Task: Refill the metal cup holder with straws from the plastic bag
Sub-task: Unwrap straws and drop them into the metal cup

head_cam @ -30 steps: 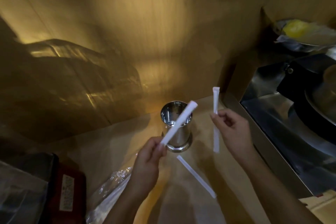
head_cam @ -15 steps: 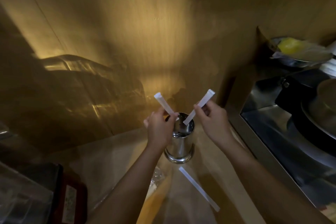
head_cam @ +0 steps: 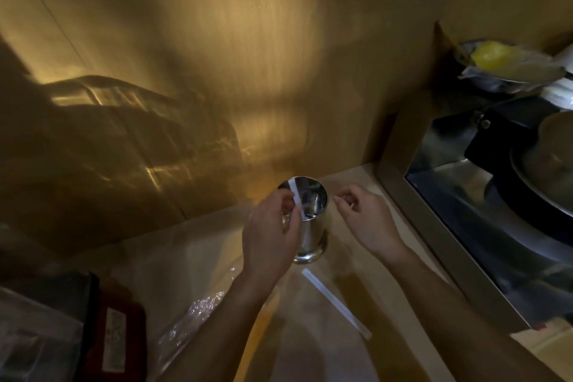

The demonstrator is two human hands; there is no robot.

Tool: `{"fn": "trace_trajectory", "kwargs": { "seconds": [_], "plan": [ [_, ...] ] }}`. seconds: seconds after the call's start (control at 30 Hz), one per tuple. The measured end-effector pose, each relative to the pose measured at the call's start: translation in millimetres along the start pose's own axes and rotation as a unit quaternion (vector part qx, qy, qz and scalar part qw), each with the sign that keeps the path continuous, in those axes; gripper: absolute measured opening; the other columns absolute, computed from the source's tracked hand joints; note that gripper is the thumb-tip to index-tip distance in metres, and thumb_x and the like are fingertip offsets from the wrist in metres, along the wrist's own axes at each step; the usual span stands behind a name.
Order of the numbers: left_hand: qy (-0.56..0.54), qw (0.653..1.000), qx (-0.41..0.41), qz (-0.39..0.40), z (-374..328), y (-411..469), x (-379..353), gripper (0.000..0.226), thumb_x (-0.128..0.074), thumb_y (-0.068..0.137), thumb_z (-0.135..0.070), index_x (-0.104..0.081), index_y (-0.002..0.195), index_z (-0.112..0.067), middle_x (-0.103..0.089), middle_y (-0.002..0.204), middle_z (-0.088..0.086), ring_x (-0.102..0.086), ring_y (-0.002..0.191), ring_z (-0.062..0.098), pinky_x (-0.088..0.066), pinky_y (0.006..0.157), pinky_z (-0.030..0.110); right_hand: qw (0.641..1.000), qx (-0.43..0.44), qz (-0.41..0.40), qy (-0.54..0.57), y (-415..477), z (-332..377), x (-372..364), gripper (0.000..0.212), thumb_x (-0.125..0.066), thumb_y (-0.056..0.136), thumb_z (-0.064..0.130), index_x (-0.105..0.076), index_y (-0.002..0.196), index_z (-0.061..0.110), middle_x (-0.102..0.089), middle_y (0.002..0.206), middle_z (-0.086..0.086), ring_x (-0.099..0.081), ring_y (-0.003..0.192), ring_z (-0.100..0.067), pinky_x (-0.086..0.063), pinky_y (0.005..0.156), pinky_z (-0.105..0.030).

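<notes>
The shiny metal cup holder (head_cam: 307,226) stands on the wooden counter near the back wall. My left hand (head_cam: 268,239) is at its left rim and pinches a white wrapped straw (head_cam: 296,197) that slants down into the cup's mouth. My right hand (head_cam: 367,217) hovers just right of the cup, fingers loosely curled, holding nothing. Pale streaks inside the cup may be a straw or a reflection; I cannot tell which. Another wrapped straw (head_cam: 336,302) lies flat on the counter in front of the cup. The crinkled clear plastic bag (head_cam: 192,315) lies at the lower left, under my left forearm.
A steel-framed recess (head_cam: 434,226) with dark pans borders the counter on the right. A bowl with something yellow (head_cam: 496,54) sits on a ledge at the upper right. A dark red case (head_cam: 117,335) lies at the lower left. The wooden wall rises right behind the cup.
Both hands came in to the cup. The right hand's straw is gone from its fingers. The left hand's straw has tipped down into the cup's mouth.
</notes>
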State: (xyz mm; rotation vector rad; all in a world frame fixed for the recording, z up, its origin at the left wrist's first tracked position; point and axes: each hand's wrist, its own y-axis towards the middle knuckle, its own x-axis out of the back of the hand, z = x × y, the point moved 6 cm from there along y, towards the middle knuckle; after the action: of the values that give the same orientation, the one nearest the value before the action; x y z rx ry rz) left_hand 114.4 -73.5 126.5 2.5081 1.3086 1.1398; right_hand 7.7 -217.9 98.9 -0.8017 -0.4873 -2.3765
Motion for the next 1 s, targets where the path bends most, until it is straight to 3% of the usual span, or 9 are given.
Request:
{"fn": "trace_trajectory", "kwargs": {
  "seconds": [0.13, 0.27, 0.4, 0.47, 0.6, 0.83, 0.93, 1.0],
  "plan": [
    [0.044, 0.995, 0.011, 0.087, 27, -42, -31, 0.014, -0.054, 0.086, -0.022, -0.058, 0.098, -0.016, -0.065, 0.094, 0.002, -0.059, 0.086, 0.022, -0.048, 0.076, 0.038, 0.997, -0.043, 0.048, -0.053, -25, -35, -26, 0.009, -0.055, 0.087, 0.021, -0.060, 0.091, 0.016, -0.058, 0.072, 0.003, -0.056, 0.067, -0.019, -0.046, 0.063, -0.032],
    [0.097, 0.980, -0.007, 0.172, 54, -91, -61, 0.036, -0.043, 0.081, -0.031, -0.059, 0.105, -0.011, -0.067, 0.100, 0.010, -0.060, 0.093, 0.026, -0.042, 0.084, 0.032, 0.987, -0.057, 0.103, -0.108, -56, -61, -54, 0.010, -0.052, 0.084, 0.023, -0.058, 0.089, 0.017, -0.066, 0.085, -0.006, -0.058, 0.075, -0.024, -0.043, 0.062, -0.029],
    [0.198, 0.931, -0.072, 0.298, 82, -142, -90, 0.051, -0.042, 0.079, -0.040, -0.060, 0.117, -0.010, -0.067, 0.117, 0.009, -0.064, 0.108, 0.025, -0.047, 0.092, 0.031, 0.967, -0.026, 0.181, -0.177, -82, -78, -81, 0.014, -0.048, 0.085, 0.024, -0.054, 0.088, 0.011, -0.060, 0.098, -0.011, -0.059, 0.090, -0.033, -0.043, 0.068, -0.036],
    [0.239, 0.906, -0.071, 0.342, 98, -162, -96, 0.056, -0.036, 0.085, -0.049, -0.057, 0.123, -0.015, -0.063, 0.127, 0.007, -0.059, 0.117, 0.023, -0.038, 0.100, 0.037, 0.954, -0.034, 0.214, -0.207, -92, -87, -91, 0.015, -0.046, 0.085, 0.025, -0.052, 0.092, 0.013, -0.056, 0.104, -0.009, -0.058, 0.094, -0.033, -0.044, 0.070, -0.038],
    [0.251, 0.893, -0.052, 0.370, 113, -176, -96, 0.059, -0.019, 0.092, -0.054, -0.048, 0.131, -0.019, -0.055, 0.135, 0.005, -0.050, 0.126, 0.023, -0.027, 0.102, 0.039, 0.933, -0.044, 0.248, -0.258, -109, -98, -103, 0.029, -0.046, 0.086, 0.029, -0.048, 0.112, 0.016, -0.049, 0.119, -0.006, -0.058, 0.098, -0.032, -0.045, 0.070, -0.036],
    [0.243, 0.894, -0.050, 0.374, 118, -178, -99, 0.058, -0.031, 0.088, -0.056, -0.046, 0.133, -0.022, -0.053, 0.138, 0.003, -0.048, 0.128, 0.023, -0.026, 0.104, 0.038, 0.904, -0.050, 0.274, -0.323, -110, -98, -113, 0.031, -0.038, 0.093, 0.024, -0.040, 0.121, 0.010, -0.054, 0.121, -0.012, -0.060, 0.102, -0.036, -0.048, 0.079, -0.042],
    [0.246, 0.891, -0.049, 0.378, 121, -178, -100, 0.059, -0.031, 0.088, -0.057, -0.044, 0.134, -0.022, -0.052, 0.138, 0.004, -0.048, 0.128, 0.023, -0.025, 0.105, 0.039, 0.917, -0.093, 0.298, -0.246, -101, -91, -103, 0.031, -0.051, 0.085, 0.027, -0.043, 0.110, 0.010, -0.060, 0.112, -0.015, -0.060, 0.101, -0.034, -0.047, 0.079, -0.038],
    [0.250, 0.890, -0.050, 0.377, 121, -178, -101, 0.059, -0.033, 0.087, -0.057, -0.046, 0.133, -0.022, -0.053, 0.138, 0.004, -0.049, 0.127, 0.023, -0.026, 0.104, 0.039, 0.937, -0.111, 0.293, -0.154, -90, -77, -89, 0.036, -0.062, 0.079, 0.025, -0.042, 0.106, 0.011, -0.063, 0.097, -0.011, -0.060, 0.090, -0.031, -0.046, 0.070, -0.035]
  ]
}}
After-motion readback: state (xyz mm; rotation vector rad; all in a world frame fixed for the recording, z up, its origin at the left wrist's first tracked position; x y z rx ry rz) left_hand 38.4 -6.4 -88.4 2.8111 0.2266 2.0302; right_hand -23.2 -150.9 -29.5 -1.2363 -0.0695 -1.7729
